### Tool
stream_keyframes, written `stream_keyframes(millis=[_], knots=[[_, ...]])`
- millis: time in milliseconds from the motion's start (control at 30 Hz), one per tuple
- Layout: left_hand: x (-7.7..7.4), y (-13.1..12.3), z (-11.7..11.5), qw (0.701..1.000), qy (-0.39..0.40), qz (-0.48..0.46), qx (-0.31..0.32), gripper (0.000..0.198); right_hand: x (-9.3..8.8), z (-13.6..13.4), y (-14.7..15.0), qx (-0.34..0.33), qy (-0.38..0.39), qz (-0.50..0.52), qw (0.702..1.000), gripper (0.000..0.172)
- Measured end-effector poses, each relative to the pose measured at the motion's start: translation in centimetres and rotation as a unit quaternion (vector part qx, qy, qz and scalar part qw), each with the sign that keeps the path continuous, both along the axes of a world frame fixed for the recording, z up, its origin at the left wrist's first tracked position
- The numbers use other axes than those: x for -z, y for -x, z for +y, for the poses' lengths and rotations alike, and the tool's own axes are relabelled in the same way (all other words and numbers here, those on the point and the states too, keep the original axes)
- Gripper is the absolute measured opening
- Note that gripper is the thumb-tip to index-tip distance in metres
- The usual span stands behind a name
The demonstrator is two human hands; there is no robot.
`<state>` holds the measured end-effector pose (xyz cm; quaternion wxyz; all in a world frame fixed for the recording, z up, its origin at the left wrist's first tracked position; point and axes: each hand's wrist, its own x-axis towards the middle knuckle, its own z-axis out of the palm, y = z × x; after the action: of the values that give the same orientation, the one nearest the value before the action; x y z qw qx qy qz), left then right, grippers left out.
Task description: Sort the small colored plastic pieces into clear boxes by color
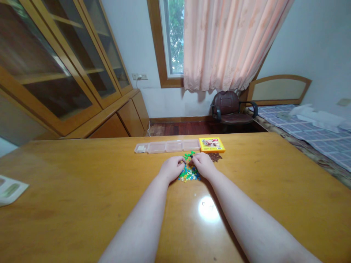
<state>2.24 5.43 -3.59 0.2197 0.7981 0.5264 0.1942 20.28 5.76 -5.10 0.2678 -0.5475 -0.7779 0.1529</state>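
Note:
A pile of small green, blue, yellow and white pieces [189, 175] lies on the wooden table [109, 182]. At its left edge is my left hand [172, 168], fingers curled together; whatever they hold is too small to name. My right hand [203, 165] is at the pile's right side, its fingers closed on a small black piece [191, 156]. Green pieces [188, 155] are spread just beyond the two hands. Brown pieces [215, 157] lie to the right of my right hand, below a yellow box [212, 144].
A clear tray with compartments [174, 146] stands left of the yellow box, with a small pale item in its left end. A white object [12, 190] is at the table's left edge. Past the table are a chair [229, 107], a bed and a glass-door cabinet.

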Motion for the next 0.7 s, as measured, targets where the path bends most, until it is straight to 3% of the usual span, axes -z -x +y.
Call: stream_keyframes(millis=[233, 400, 533, 700], knots=[[0.29, 0.04, 0.01, 0.999, 0.005, -0.008, 0.031, 0.029, 0.15, 0.17, -0.01, 0.032, -0.035, 0.005, 0.999, 0.037], [0.25, 0.1, 0.03, 0.999, 0.006, 0.008, 0.05, 0.027, -0.03, -0.12, 0.01, -0.013, 0.008, 0.035, 0.999, 0.042], [-0.16, 0.0, -0.07, 0.999, -0.004, 0.043, 0.025, 0.027, 0.0, -0.18, 0.16, -0.047, 0.015, 0.042, 0.998, 0.039], [-0.36, 0.02, 0.04, 0.998, -0.009, 0.059, -0.01, 0.029, -0.04, -0.18, 0.2, -0.007, 0.028, 0.026, 0.999, 0.044]])
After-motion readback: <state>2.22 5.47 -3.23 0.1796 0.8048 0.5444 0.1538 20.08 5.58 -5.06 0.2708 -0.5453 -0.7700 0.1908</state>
